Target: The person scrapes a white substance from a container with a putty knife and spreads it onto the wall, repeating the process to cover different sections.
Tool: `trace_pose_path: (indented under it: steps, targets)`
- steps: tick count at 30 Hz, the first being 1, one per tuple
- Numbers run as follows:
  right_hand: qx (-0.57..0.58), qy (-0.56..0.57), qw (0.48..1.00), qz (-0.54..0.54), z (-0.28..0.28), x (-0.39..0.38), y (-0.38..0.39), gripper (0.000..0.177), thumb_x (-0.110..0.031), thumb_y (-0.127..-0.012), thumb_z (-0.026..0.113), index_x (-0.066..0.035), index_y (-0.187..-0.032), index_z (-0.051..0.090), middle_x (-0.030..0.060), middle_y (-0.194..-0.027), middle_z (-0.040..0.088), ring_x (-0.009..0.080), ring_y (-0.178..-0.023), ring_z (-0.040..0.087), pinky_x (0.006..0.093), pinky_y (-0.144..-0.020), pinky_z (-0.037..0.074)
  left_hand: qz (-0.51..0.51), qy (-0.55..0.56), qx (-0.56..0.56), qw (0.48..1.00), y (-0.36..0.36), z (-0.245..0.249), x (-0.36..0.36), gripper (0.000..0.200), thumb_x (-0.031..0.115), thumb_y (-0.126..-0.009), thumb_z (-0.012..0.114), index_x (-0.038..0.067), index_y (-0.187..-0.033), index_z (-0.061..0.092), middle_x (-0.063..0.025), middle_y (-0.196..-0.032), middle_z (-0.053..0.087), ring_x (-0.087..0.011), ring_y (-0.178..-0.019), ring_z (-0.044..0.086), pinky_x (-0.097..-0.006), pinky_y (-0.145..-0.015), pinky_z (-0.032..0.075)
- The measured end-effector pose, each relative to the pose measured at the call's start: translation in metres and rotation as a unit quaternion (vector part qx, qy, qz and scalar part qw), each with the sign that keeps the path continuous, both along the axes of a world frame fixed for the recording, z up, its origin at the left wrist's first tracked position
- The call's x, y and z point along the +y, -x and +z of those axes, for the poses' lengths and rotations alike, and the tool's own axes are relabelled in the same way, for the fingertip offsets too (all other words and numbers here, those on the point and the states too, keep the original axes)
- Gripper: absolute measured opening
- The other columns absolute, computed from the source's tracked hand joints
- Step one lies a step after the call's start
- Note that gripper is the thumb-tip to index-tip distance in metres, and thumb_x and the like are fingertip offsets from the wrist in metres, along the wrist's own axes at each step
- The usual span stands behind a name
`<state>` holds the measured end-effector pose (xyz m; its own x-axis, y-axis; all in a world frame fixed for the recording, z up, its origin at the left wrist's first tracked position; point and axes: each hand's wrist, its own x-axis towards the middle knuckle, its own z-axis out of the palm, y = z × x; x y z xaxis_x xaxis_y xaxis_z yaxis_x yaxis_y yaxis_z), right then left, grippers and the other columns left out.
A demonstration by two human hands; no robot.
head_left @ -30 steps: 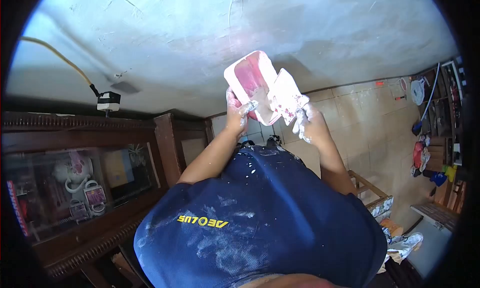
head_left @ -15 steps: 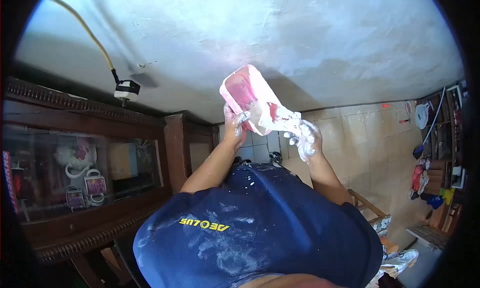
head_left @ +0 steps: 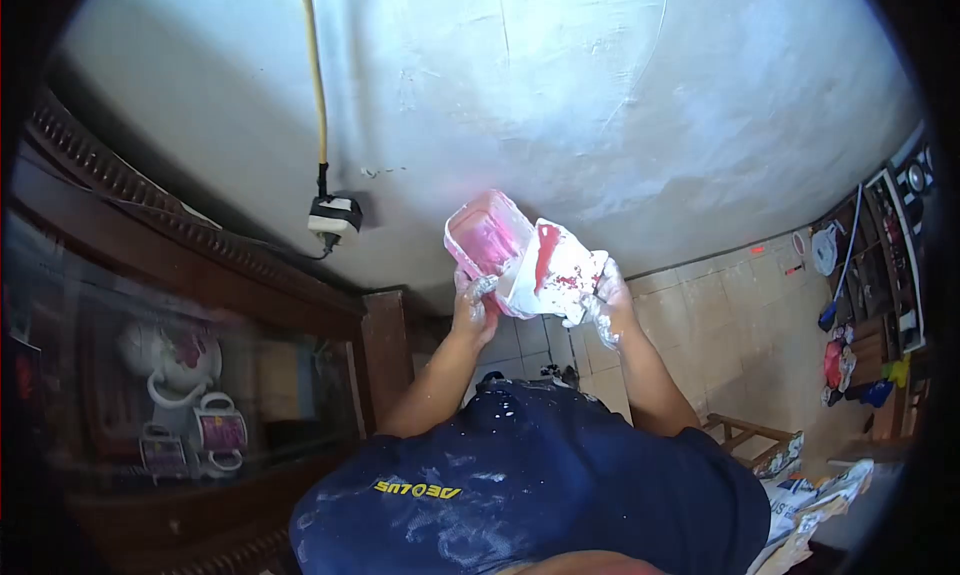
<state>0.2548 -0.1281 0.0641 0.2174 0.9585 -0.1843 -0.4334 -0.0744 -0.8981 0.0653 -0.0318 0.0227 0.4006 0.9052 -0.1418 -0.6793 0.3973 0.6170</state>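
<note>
A pink rectangular container (head_left: 490, 230), smeared with white paste inside and along its rim, is gripped at its near side by my left hand (head_left: 476, 310). My right hand (head_left: 608, 303), coated in white paste, is closed on a white, paste-covered scraper (head_left: 568, 275) with red patches. The scraper's left edge lies against the container's right rim, over its near corner. Part of my right fingers is hidden behind the scraper.
A grey-white plastered wall (head_left: 520, 85) stands ahead, with a yellow cable and a socket box (head_left: 334, 218) hanging on it. At left is a dark wooden glass cabinet (head_left: 385, 345). Tiled floor (head_left: 700, 325), a wooden frame (head_left: 745, 430) and shelves lie right.
The scraper has turned so its broad, red-marked face shows. The container and both hands sit lower in view, and the camera view has shifted.
</note>
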Motion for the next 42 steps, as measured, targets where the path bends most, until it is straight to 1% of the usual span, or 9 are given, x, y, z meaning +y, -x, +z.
trace_pose_path:
  steps: [5,10,12,19,22,29,34,38,42]
  targets:
    - [0.075,-0.064,0.995,-0.009,-0.011,0.014,0.007,0.039,-0.007,-0.086,0.055,-0.002,-0.123,0.046,0.0106,-0.113,0.057,0.0183,-0.099,0.060,0.0348,-0.087,0.048,-0.031,-0.037,-0.030,0.998,0.019,0.003,0.012,0.063,0.006,-0.073,0.058,0.008,-0.130,0.032,-0.0088,-0.120,0.049,-0.0234,-0.110,0.054,-0.0392,-0.092,0.049]
    - [0.091,-0.178,0.979,0.030,0.040,0.039,0.009,0.052,-0.012,-0.085,0.058,0.004,-0.130,0.037,0.0149,-0.124,0.053,0.0256,-0.115,0.053,0.0405,-0.097,0.043,-0.045,-0.018,-0.042,0.998,0.034,-0.006,0.017,0.061,0.004,-0.073,0.056,0.007,-0.130,0.033,-0.0083,-0.119,0.050,-0.0230,-0.108,0.055,-0.0396,-0.091,0.050]
    - [0.194,-0.265,0.943,0.055,0.066,0.064,-0.004,0.059,-0.010,-0.086,0.057,0.005,-0.135,0.030,0.0159,-0.126,0.050,0.0262,-0.114,0.052,0.0404,-0.097,0.044,-0.046,-0.011,-0.043,0.998,0.038,-0.009,0.016,0.061,0.004,-0.073,0.055,0.007,-0.130,0.034,-0.0081,-0.119,0.050,-0.0229,-0.108,0.055,-0.0397,-0.090,0.050]
    - [0.064,-0.331,0.934,-0.114,0.149,0.160,-0.019,0.034,-0.001,-0.087,0.053,0.002,-0.120,0.046,0.0123,-0.109,0.058,0.0217,-0.094,0.061,0.0354,-0.082,0.051,-0.055,0.023,-0.080,0.995,0.055,-0.026,0.017,0.057,0.009,-0.074,0.057,0.010,-0.129,0.040,-0.0077,-0.118,0.052,-0.0255,-0.110,0.055,-0.0438,-0.093,0.049]
    - [0.007,-0.218,0.934,-0.284,0.128,0.177,-0.018,0.026,-0.005,-0.085,0.060,0.005,-0.109,0.055,0.0106,-0.093,0.062,0.0198,-0.081,0.063,0.0335,-0.074,0.054,-0.064,0.016,-0.110,0.992,0.061,-0.034,0.018,0.057,0.011,-0.074,0.058,0.010,-0.129,0.041,-0.0082,-0.120,0.052,-0.0267,-0.111,0.054,-0.0460,-0.095,0.047]
    - [0.071,-0.116,0.967,-0.213,0.012,0.130,0.008,0.036,-0.004,-0.088,0.055,0.000,-0.123,0.047,0.0110,-0.107,0.059,0.0234,-0.093,0.062,0.0376,-0.079,0.053,-0.087,0.037,-0.135,0.986,0.075,-0.044,0.023,0.057,0.014,-0.072,0.056,0.009,-0.127,0.044,-0.0104,-0.120,0.054,-0.0286,-0.114,0.053,-0.0472,-0.096,0.046]
    - [0.157,-0.412,0.880,-0.173,0.124,0.142,-0.011,0.037,-0.006,-0.088,0.055,0.002,-0.123,0.045,0.0142,-0.110,0.058,0.0276,-0.099,0.059,0.0428,-0.087,0.049,-0.069,0.044,-0.129,0.988,0.081,-0.042,0.024,0.057,0.014,-0.071,0.056,0.007,-0.126,0.044,-0.0110,-0.120,0.054,-0.0296,-0.115,0.052,-0.0474,-0.097,0.044]
    - [0.070,-0.303,0.920,-0.239,0.175,0.177,-0.036,0.028,-0.008,-0.088,0.055,0.001,-0.114,0.051,0.0136,-0.103,0.059,0.0252,-0.091,0.061,0.0389,-0.079,0.053,-0.071,0.043,-0.125,0.989,0.079,-0.035,0.024,0.058,0.013,-0.070,0.057,0.007,-0.126,0.045,-0.0110,-0.120,0.054,-0.0305,-0.115,0.052,-0.0481,-0.099,0.043]
    - [0.103,-0.233,0.938,-0.233,0.050,0.196,-0.046,0.029,-0.004,-0.087,0.053,-0.001,-0.116,0.051,0.0119,-0.103,0.059,0.0263,-0.089,0.061,0.0422,-0.077,0.053,-0.079,0.048,-0.130,0.987,0.078,-0.039,0.024,0.058,0.014,-0.069,0.057,0.006,-0.125,0.045,-0.0112,-0.120,0.054,-0.0309,-0.114,0.052,-0.0476,-0.099,0.042]
